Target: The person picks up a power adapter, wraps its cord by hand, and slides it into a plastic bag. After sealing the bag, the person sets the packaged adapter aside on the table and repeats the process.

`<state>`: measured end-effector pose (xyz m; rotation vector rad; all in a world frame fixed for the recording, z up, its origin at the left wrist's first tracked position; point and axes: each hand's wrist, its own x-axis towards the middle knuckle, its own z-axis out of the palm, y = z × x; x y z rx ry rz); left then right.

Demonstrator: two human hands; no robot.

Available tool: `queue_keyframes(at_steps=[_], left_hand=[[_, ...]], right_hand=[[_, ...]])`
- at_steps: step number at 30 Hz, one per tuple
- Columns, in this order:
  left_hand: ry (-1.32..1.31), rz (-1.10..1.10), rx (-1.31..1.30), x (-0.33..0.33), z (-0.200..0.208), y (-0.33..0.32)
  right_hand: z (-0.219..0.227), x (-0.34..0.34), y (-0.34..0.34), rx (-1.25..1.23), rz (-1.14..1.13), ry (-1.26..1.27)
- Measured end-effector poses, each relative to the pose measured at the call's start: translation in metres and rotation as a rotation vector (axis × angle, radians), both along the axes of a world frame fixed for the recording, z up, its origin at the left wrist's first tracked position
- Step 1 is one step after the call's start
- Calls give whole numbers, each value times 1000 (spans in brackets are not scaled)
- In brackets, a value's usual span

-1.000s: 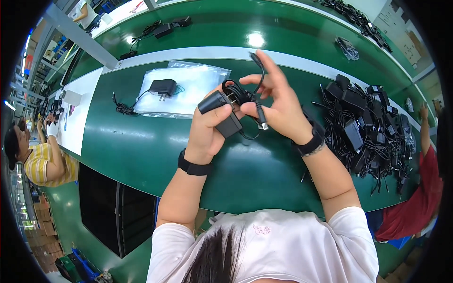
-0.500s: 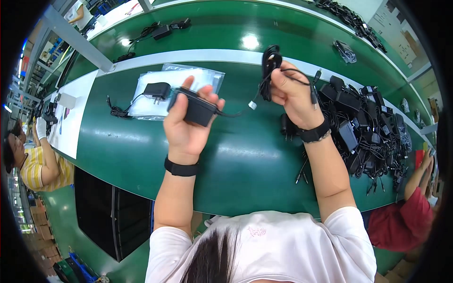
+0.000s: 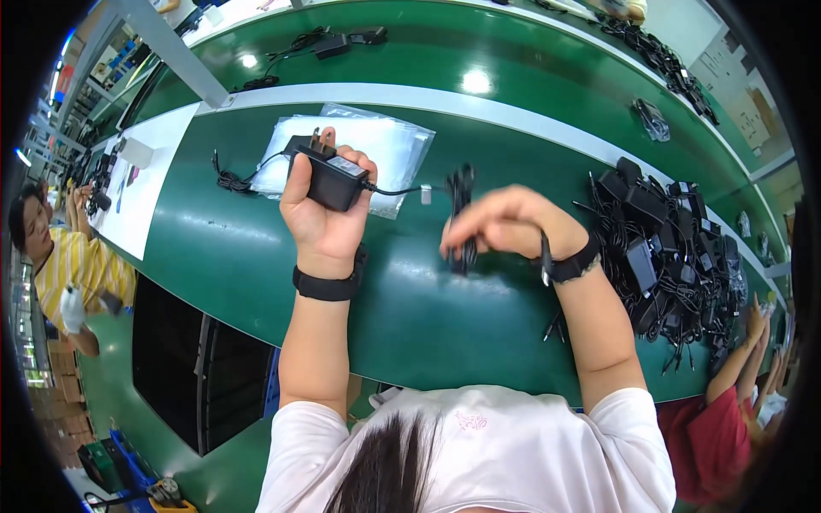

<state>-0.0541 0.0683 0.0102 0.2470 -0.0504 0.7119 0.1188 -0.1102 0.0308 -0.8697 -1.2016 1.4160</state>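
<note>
A black power adapter (image 3: 335, 181) rests in my left hand (image 3: 321, 224), gripped between thumb and fingers, its metal prongs pointing up. Its cord, with a small white tag (image 3: 426, 195), runs right to a folded black cable bundle (image 3: 463, 184). My right hand (image 3: 523, 224) is closed on that bundle, thumb and fingertips together; both are smeared by motion. The cable's plug end (image 3: 546, 261) hangs by my right wrist. Behind my left hand, a second adapter (image 3: 296, 144) lies partly hidden on clear plastic bags (image 3: 406, 150), its coiled cord (image 3: 229, 179) to the left.
A heap of black adapters and cables (image 3: 641, 256) covers the right side of the green table (image 3: 410, 333). Beyond a white ledge (image 3: 496, 120), more adapters (image 3: 333, 44) and a bagged one (image 3: 652, 120) lie. Co-workers are at left, in yellow stripes (image 3: 85, 274), and right, in red (image 3: 710, 445).
My left hand has turned the adapter so its prongs and label show. My right hand has come down and left with the cable bundle, now hanging nearer the table's middle.
</note>
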Motion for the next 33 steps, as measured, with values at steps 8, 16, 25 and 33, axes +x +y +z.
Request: queue_keyframes(at_steps=[8, 16, 25, 33], left_hand=[[434, -151, 86, 16, -3, -27], [496, 63, 393, 28, -5, -52], [430, 110, 399, 25, -1, -51], [510, 214, 433, 27, -5, -56]], right_hand=[[-8, -15, 18, 63, -692, 11], [-5, -21, 15, 20, -641, -150], [-4, -34, 13, 75, -623, -17], [-14, -36, 15, 419, -656, -1010]])
